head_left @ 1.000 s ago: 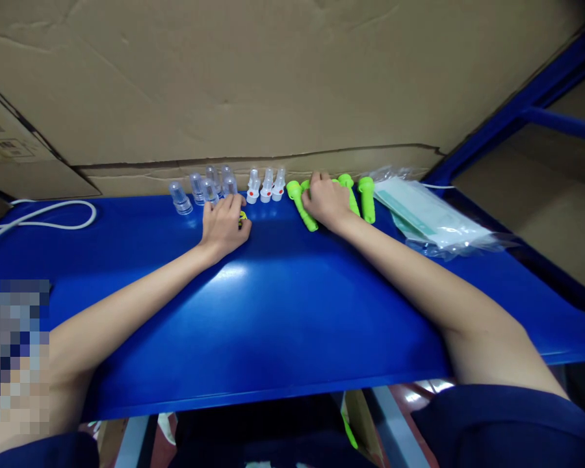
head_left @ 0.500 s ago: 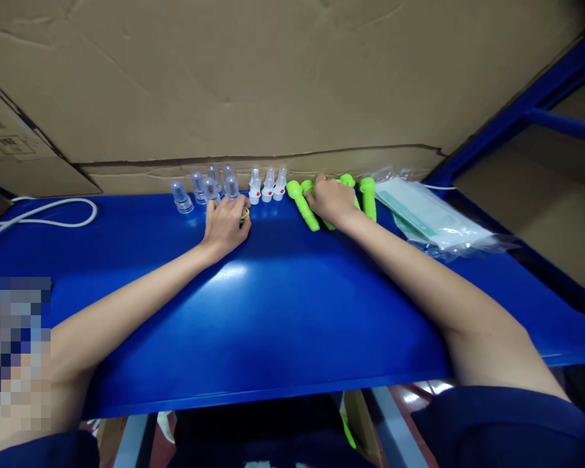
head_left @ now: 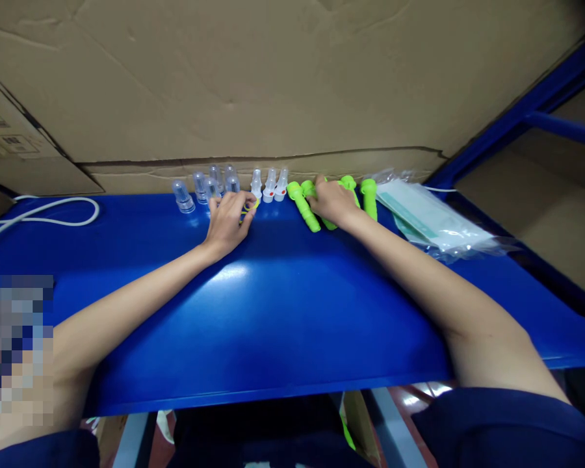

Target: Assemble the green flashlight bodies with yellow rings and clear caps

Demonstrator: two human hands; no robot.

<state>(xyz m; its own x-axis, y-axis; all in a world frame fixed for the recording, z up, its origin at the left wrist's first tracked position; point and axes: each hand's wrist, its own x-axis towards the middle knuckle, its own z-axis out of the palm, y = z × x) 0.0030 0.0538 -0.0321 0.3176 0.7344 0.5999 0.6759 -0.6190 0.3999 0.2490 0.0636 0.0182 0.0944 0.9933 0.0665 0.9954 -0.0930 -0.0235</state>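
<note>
Since the earlier frames, the left hand (head_left: 228,220) has been slid a little toward the upper right, and the yellow ring (head_left: 250,207) is shown more fully at its fingertips, pinched between thumb and forefinger low on the blue table (head_left: 283,305). The right hand (head_left: 332,199) is laid over the green pieces (head_left: 305,209) at upper centre; its fingers are curled, but whether one is gripped cannot be told. The white nozzles (head_left: 270,186) and clear caps (head_left: 209,185) are stood just beside the ring, so they could be toppled by a knuckle. Room is closed at the top by the cardboard wall (head_left: 273,84) and crowded at right by the plastic bag (head_left: 429,218); open surface is left across the lower middle of the frame.
</note>
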